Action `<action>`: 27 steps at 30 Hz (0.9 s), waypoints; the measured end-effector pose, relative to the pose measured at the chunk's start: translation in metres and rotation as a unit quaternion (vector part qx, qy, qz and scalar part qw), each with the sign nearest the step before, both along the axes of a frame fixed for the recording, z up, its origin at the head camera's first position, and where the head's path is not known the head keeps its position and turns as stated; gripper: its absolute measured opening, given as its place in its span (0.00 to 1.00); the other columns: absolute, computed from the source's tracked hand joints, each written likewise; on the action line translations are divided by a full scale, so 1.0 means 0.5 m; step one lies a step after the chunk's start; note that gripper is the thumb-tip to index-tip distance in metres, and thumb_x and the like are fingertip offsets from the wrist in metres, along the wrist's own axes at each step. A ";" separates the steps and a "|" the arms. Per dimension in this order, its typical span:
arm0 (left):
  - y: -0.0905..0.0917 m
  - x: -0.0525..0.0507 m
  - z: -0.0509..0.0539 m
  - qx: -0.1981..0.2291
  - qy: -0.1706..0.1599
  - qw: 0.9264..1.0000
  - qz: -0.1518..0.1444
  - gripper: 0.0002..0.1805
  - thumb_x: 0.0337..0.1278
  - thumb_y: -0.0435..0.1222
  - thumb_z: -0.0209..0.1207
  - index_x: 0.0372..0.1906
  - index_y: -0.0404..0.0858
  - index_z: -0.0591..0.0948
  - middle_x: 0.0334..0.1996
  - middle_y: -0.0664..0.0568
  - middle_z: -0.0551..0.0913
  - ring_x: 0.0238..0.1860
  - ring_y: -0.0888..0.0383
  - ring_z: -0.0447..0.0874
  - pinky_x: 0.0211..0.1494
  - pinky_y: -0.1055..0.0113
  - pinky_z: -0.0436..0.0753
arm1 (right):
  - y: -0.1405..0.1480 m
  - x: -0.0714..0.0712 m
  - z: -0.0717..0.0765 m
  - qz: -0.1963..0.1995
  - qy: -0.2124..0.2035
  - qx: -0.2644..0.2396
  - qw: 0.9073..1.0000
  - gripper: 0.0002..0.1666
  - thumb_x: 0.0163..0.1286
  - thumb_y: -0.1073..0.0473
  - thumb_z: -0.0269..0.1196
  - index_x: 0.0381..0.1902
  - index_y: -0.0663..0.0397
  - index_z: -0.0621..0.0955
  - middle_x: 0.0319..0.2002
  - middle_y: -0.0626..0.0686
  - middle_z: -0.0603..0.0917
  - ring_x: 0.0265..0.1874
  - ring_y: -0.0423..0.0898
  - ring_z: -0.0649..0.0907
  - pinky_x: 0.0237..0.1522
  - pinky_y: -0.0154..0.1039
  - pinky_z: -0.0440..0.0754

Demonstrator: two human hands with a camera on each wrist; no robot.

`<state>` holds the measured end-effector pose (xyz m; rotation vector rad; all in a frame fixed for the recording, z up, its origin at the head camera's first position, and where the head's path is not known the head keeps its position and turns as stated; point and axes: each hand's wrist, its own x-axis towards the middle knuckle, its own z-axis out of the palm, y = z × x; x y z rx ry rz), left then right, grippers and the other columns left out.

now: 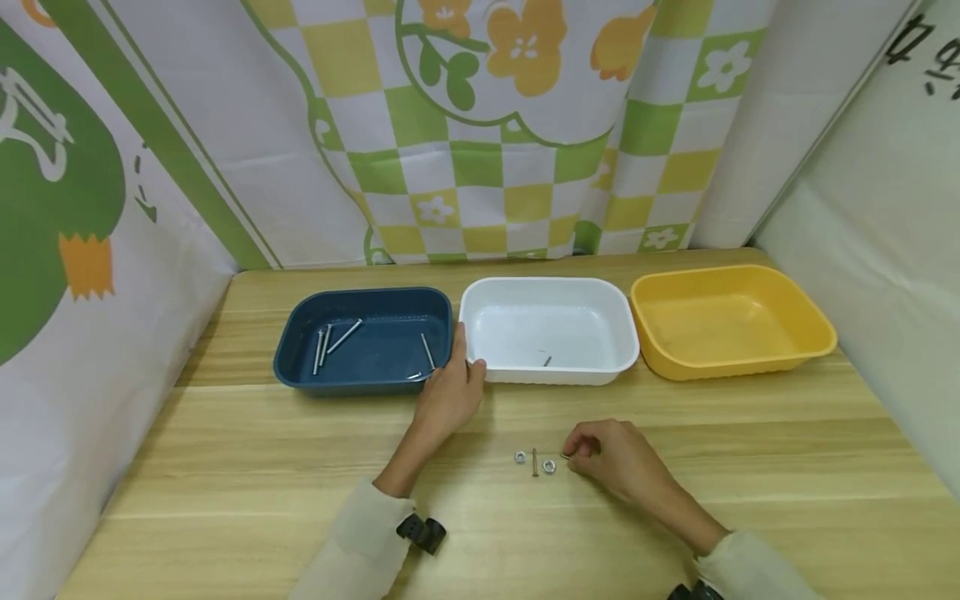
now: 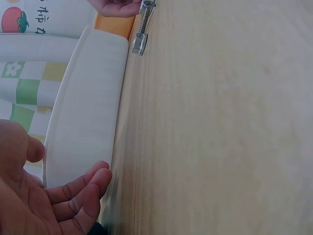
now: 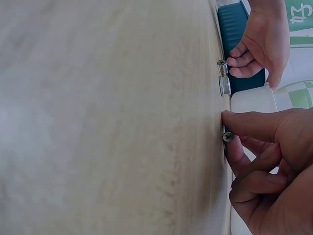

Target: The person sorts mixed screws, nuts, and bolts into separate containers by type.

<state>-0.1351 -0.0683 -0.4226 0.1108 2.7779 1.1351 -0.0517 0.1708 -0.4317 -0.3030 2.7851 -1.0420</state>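
The right hand (image 1: 613, 457) pinches a screw (image 3: 228, 136) in front of the white tray (image 1: 540, 377); the left hand (image 1: 452, 390), fingers loosely extended, touches the tray's left end. This fingertip hold could slip, dropping the screw beside the nuts (image 1: 549, 467).

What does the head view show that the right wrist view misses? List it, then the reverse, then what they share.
Head only: the yellow bin, the long screws inside the blue bin, and the small screw in the white bin.
Right wrist only: the cross-shaped slot in the pinched screw.
Both: left hand, right hand, blue and white bins, tabletop, a nut.
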 end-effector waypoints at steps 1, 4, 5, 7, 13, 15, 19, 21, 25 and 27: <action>0.000 0.000 0.000 -0.001 0.000 1.000 0.000 0.38 0.77 0.46 0.44 0.82 0.44 0.43 0.16 0.49 0.72 0.17 0.51 0.71 0.29 0.55 0.71 | 0.000 0.000 0.000 0.001 0.001 0.001 1.000 0.12 0.56 0.69 0.72 0.27 0.45 0.85 0.20 0.38 0.77 0.23 0.37 0.75 0.31 0.37 0.73; 0.000 0.000 -0.001 -0.001 0.002 1.000 -0.002 0.38 0.77 0.47 0.44 0.82 0.44 0.43 0.16 0.49 0.72 0.18 0.51 0.71 0.30 0.55 0.71 | -0.001 0.002 0.001 0.004 0.006 0.005 1.000 0.11 0.56 0.69 0.72 0.26 0.45 0.85 0.20 0.37 0.77 0.23 0.36 0.75 0.30 0.37 0.74; 0.000 -0.001 -0.002 -0.002 0.003 1.000 -0.002 0.38 0.77 0.47 0.44 0.82 0.45 0.43 0.16 0.49 0.72 0.18 0.51 0.71 0.29 0.55 0.71 | -0.001 0.002 0.001 0.005 0.009 0.007 1.000 0.11 0.56 0.69 0.72 0.26 0.45 0.85 0.20 0.37 0.77 0.22 0.36 0.75 0.30 0.36 0.74; 0.000 -0.001 -0.003 -0.001 0.003 1.000 -0.002 0.38 0.77 0.47 0.44 0.82 0.44 0.43 0.16 0.49 0.72 0.17 0.52 0.70 0.28 0.56 0.71 | 0.000 0.003 0.001 0.009 0.017 0.010 1.000 0.11 0.56 0.69 0.72 0.26 0.46 0.86 0.20 0.37 0.77 0.22 0.35 0.75 0.30 0.36 0.74; -0.001 0.000 -0.003 0.005 0.002 1.000 0.000 0.38 0.77 0.46 0.44 0.82 0.44 0.43 0.15 0.50 0.71 0.14 0.53 0.68 0.24 0.57 0.69 | 0.000 0.005 0.002 0.016 0.030 0.018 0.999 0.11 0.57 0.69 0.72 0.26 0.46 0.86 0.20 0.36 0.78 0.23 0.34 0.75 0.30 0.36 0.75; -0.001 0.001 -0.002 0.005 0.003 1.000 0.000 0.38 0.77 0.46 0.44 0.82 0.44 0.43 0.15 0.50 0.71 0.14 0.53 0.68 0.23 0.57 0.69 | 0.000 0.005 0.003 0.014 0.031 0.019 0.999 0.11 0.57 0.69 0.72 0.26 0.46 0.86 0.20 0.36 0.78 0.23 0.34 0.76 0.30 0.36 0.75; 0.000 0.002 -0.001 0.002 0.008 1.000 0.001 0.38 0.76 0.46 0.44 0.82 0.44 0.43 0.14 0.50 0.71 0.14 0.53 0.68 0.23 0.57 0.69 | 0.000 0.003 0.008 0.006 0.027 0.010 1.000 0.10 0.57 0.69 0.71 0.27 0.47 0.86 0.21 0.37 0.79 0.23 0.34 0.77 0.30 0.35 0.76; 0.000 0.002 -0.001 0.001 0.009 1.000 0.001 0.38 0.76 0.46 0.44 0.82 0.44 0.43 0.14 0.50 0.71 0.14 0.53 0.68 0.23 0.57 0.69 | 0.000 -0.001 0.013 0.001 0.027 0.004 1.000 0.10 0.57 0.70 0.71 0.27 0.47 0.87 0.22 0.38 0.80 0.23 0.35 0.77 0.30 0.35 0.77; 0.000 0.002 -0.001 0.001 0.009 1.000 0.001 0.38 0.76 0.46 0.45 0.82 0.44 0.43 0.14 0.51 0.70 0.13 0.54 0.67 0.22 0.58 0.68 | 0.002 -0.010 0.023 -0.001 0.037 0.000 0.999 0.10 0.58 0.70 0.70 0.27 0.48 0.87 0.22 0.38 0.80 0.23 0.35 0.77 0.29 0.34 0.77; 0.001 0.002 -0.001 0.001 0.010 1.000 0.001 0.38 0.76 0.46 0.45 0.82 0.44 0.43 0.14 0.51 0.70 0.13 0.54 0.67 0.22 0.58 0.68 | 0.003 -0.017 0.027 0.000 0.042 0.001 0.999 0.09 0.59 0.70 0.70 0.27 0.49 0.87 0.22 0.39 0.80 0.23 0.36 0.77 0.29 0.34 0.77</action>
